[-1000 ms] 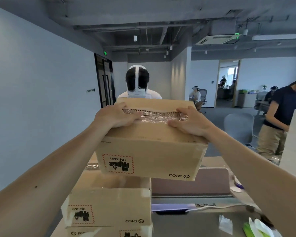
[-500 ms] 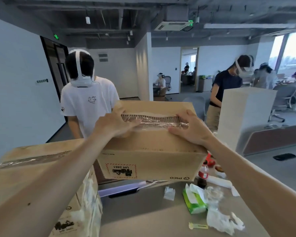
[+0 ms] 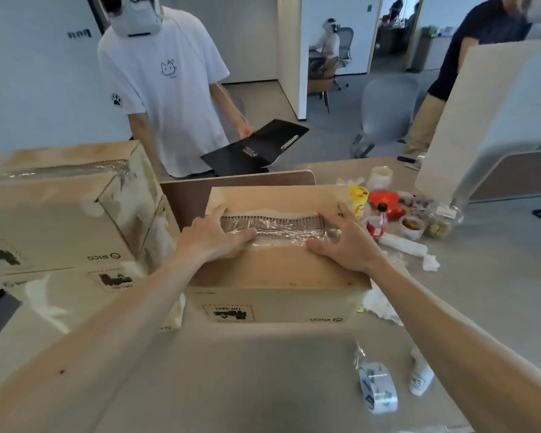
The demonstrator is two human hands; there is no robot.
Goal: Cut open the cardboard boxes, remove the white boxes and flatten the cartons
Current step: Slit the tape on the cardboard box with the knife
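A brown cardboard box (image 3: 272, 270) stands on the grey table (image 3: 263, 379) in front of me, its printed label upside down on the near side. Clear tape runs along its top seam. My left hand (image 3: 214, 237) lies on the left end of that seam and my right hand (image 3: 345, 242) on the right end, fingers spread and pressing on the lid. To the left is a stack of more taped cardboard boxes (image 3: 60, 214).
A roll of tape (image 3: 378, 387) and crumpled white wrappers lie near the front right. Bottles, cups and snack jars (image 3: 397, 214) crowd the table's right back. A person in a white shirt (image 3: 166, 89) stands behind the divider holding a black folder. A tall white stack (image 3: 494, 120) rises at right.
Both hands carried the cardboard box off the stack, swung it right and brought it down onto the table. My view has dropped from the room to the tabletop.
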